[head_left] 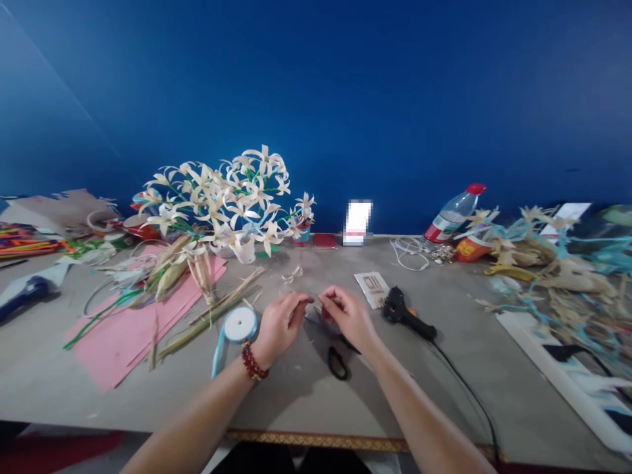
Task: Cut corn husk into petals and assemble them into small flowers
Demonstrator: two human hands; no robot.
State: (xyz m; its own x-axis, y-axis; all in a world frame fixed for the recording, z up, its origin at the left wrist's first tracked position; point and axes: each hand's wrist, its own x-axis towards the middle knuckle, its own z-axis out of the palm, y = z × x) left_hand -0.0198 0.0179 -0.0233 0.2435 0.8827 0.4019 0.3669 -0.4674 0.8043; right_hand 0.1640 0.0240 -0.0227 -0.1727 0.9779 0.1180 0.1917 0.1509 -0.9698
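Note:
My left hand, a beaded bracelet on its wrist, is closed in a pinch over the middle of the table. Opposite it, a small gap away, my right hand also pinches, thumb against fingers. Whatever lies between the fingertips is too small and blurred to name. Beneath the right hand, black-handled scissors rest partly covered on the tabletop. A roll of light blue ribbon lies left of my left hand. Small curled pale strips sit just beyond the hands.
White handmade flowers stand at the back left, near pink paper sheets and dried husks. Right of my hands are a black glue gun with a trailing cord, a leaning bottle, a power strip and piled husk pieces.

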